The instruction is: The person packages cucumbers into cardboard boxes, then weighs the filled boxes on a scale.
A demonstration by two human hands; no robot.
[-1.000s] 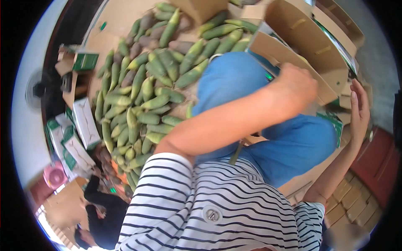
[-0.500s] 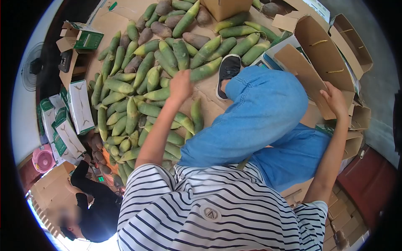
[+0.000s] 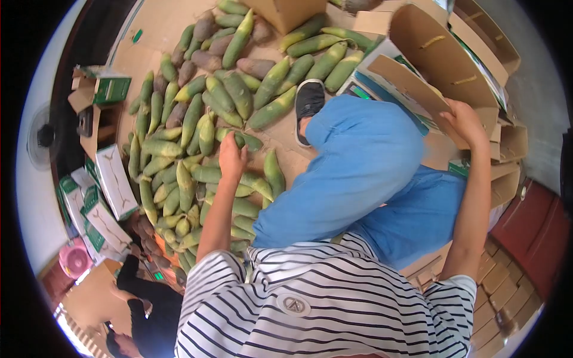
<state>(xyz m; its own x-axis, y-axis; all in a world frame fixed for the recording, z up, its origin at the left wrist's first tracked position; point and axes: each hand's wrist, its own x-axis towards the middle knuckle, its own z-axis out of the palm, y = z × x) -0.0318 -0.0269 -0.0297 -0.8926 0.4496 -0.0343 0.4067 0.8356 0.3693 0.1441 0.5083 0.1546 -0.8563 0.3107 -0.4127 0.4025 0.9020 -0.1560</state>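
Note:
My left hand (image 3: 233, 158) is over the near part of the radish pile, its fingers curled about the end of a green radish (image 3: 252, 141); part of the grip is hidden by the hand. Many green radishes (image 3: 186, 185) with yellowish tips lie around and below it. On the right, my right hand (image 3: 467, 123) pinches the edge of a brown cardboard box (image 3: 412, 83). That box stands open and tilted beside my knee, with a rope handle on its inner wall.
A scale with a lit green display (image 3: 360, 92) sits beside my shoe (image 3: 310, 98). Dark purplish radishes (image 3: 207, 61) lie among the green ones. A carton (image 3: 289, 12) stands at the top. White-and-green boxes (image 3: 116, 182) line the left. A person in black (image 3: 152, 304) works at lower left.
My left hand has drawn back toward me over the pile, its fingers now showing around a radish. My right hand stays on the box edge. The whole view has shifted somewhat.

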